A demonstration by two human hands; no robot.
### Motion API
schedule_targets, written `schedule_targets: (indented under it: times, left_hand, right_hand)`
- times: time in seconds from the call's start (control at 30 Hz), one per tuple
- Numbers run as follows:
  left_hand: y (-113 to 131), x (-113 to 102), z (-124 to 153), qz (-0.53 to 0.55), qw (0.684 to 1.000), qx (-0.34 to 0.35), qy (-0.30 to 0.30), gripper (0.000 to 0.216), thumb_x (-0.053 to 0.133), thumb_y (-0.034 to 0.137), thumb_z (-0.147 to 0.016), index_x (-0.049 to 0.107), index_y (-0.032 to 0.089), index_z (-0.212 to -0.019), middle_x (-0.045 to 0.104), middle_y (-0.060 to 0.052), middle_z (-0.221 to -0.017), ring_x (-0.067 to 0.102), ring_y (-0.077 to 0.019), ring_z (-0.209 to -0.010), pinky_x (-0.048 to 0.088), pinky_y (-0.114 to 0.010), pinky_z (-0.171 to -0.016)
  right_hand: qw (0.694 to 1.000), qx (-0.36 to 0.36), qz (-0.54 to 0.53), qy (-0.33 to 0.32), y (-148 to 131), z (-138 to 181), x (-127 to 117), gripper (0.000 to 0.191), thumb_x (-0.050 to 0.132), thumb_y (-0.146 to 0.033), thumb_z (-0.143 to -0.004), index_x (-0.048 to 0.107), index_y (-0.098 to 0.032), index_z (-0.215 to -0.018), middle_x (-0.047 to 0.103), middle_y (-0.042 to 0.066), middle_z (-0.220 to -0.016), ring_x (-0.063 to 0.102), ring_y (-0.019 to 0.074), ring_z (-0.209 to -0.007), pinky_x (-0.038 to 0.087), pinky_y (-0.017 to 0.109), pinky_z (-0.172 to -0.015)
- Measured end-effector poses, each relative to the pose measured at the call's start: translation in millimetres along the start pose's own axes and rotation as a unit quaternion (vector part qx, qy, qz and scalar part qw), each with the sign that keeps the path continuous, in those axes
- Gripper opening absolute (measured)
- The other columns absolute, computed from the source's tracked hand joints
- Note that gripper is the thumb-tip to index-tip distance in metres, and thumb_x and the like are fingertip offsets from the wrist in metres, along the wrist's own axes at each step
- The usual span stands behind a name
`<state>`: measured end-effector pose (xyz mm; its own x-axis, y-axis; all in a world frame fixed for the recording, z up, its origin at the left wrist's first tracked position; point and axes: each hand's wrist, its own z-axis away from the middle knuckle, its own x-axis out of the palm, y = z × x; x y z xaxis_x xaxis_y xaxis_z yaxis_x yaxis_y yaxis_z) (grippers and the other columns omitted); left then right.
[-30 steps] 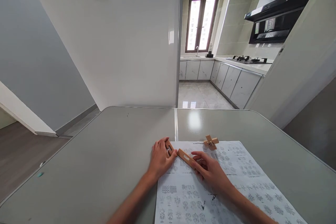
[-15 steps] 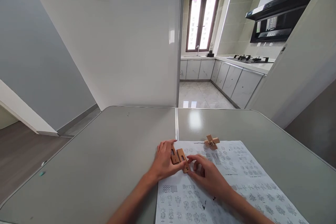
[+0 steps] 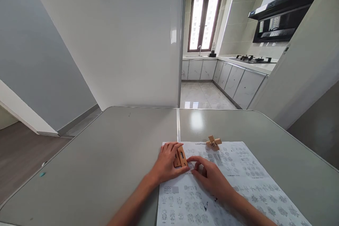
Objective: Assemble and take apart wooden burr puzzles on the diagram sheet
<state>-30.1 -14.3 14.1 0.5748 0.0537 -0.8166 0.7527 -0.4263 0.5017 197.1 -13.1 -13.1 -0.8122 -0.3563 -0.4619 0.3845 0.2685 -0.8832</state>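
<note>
The step in hand appeared to be the lining-up of two wooden pieces. Block 1 [image 3: 177, 162] and block 2 [image 3: 182, 156] lay side by side at the far left part of the printed sheet [image 3: 251, 183], their marked ends toward the person. They looked to be touching along their long sides.

The left hand [image 3: 168, 164] held the pair: fingers bent over the far ends, thumb across the near ends, with much of block 1 covered. The right hand [image 3: 210, 174] gripped nothing visible. Its thumb and index stood a narrow way apart, the index tip at block 2's right edge; whether it pressed there could not be told.

In this inspector's judgement, the next move called for light sideways pressure from the right index to square the ends, the left hand keeping both pieces steady.

The cross [image 3: 213, 143], an assembly of crossed wooden pieces, sat at the sheet's far edge, apart from both hands. Its dark mark could not be read.

As to containers, the kitchen cupboards [image 3: 233, 80] were closed and their contents hidden. Block 2 had a slot through its face; no piece was seen seated in it.
</note>
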Motion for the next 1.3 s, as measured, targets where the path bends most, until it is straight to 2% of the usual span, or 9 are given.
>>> schedule_targets:
  times: [0.1,0.37,0.47,0.63,0.8,0.9,1.07,1.3]
  left_hand:
    - [-2,2,-1,-0.003,1.0,-0.003,0.005,0.068,0.078,0.048,-0.083,0.05,0.033,-0.142,0.058,-0.008,-0.139,0.052,-0.0315,-0.127,0.041,-0.048,-0.108]
    - [-10,9,-4,-0.046,0.996,-0.051,0.057,0.068,0.077,0.049,-0.084,0.049,0.03,-0.143,0.056,-0.009,-0.142,0.05,-0.0328,-0.13,0.04,-0.051,-0.11]
    - [-4,7,-2,-0.051,0.997,-0.017,0.061,0.067,0.078,0.044,-0.084,0.049,0.03,-0.143,0.053,-0.01,-0.146,0.046,-0.0335,-0.134,0.038,-0.052,-0.113]
    - [17,7,3,-0.059,0.995,0.077,0.039,0.042,0.064,0.03,-0.094,0.054,0.03,-0.134,0.057,-0.008,-0.142,0.047,-0.0299,-0.137,0.038,-0.05,-0.115]
    - [33,12,7,-0.065,0.984,0.166,0.014,0.041,0.06,0.021,-0.091,0.059,0.031,-0.13,0.059,-0.007,-0.142,0.049,-0.0296,-0.136,0.043,-0.047,-0.112]
    - [33,12,8,-0.068,0.981,0.181,0.009,0.039,0.062,0.017,-0.088,0.063,0.032,-0.125,0.058,-0.006,-0.143,0.049,-0.0301,-0.136,0.043,-0.048,-0.112]
    - [30,12,7,-0.057,0.981,0.184,-0.003,0.038,0.061,0.017,-0.088,0.064,0.031,-0.123,0.059,-0.005,-0.143,0.05,-0.0295,-0.135,0.044,-0.047,-0.111]
    - [30,13,7,-0.042,0.981,0.19,-0.011,0.035,0.06,0.015,-0.089,0.063,0.028,-0.121,0.061,-0.004,-0.142,0.052,-0.0263,-0.135,0.043,-0.044,-0.113]
  right_hand:
    - [1.0,-0.001,-0.001,0.002,-1,0,0,0.031,0.06,-0.031,-0.091,0.067,-0.026,-0.121,0.067,0.002,-0.085,0.054,0.0151,-0.059,0.049,0.032,-0.062]
    - [1.0,-0.005,-0.012,-0.006,3,0,0,0.03,0.057,-0.032,-0.092,0.065,-0.025,-0.12,0.066,0.002,-0.086,0.051,0.0139,-0.056,0.048,0.03,-0.06]
    - [1.0,-0.006,-0.017,-0.004,2,0,0,0.03,0.056,-0.033,-0.093,0.065,-0.024,-0.12,0.066,0.002,-0.086,0.05,0.0136,-0.055,0.048,0.03,-0.059]
    - [1.0,-0.016,-0.022,-0.001,-2,0,0,0.027,0.055,-0.034,-0.094,0.064,-0.024,-0.118,0.067,0.002,-0.086,0.054,0.0149,-0.059,0.048,0.029,-0.06]
    - [0.999,-0.028,-0.039,0.009,-4,0,1,0.031,0.054,-0.03,-0.094,0.063,-0.023,-0.122,0.071,0.004,-0.092,0.056,0.0159,-0.06,0.049,0.03,-0.059]
    - [0.999,-0.039,-0.033,0.006,-4,0,0,0.026,0.054,-0.029,-0.093,0.067,-0.023,-0.114,0.073,0.006,-0.101,0.059,0.017,-0.064,0.05,0.031,-0.061]
    - [0.998,-0.056,-0.011,0.007,-3,-1,0,0.021,0.053,-0.024,-0.092,0.068,-0.023,-0.107,0.074,0.006,-0.101,0.064,0.0204,-0.075,0.051,0.032,-0.067]
    - [0.998,-0.068,-0.004,0.0,-3,-1,0,0.019,0.051,-0.025,-0.096,0.068,-0.023,-0.104,0.073,0.005,-0.101,0.063,0.0208,-0.076,0.047,0.031,-0.066]
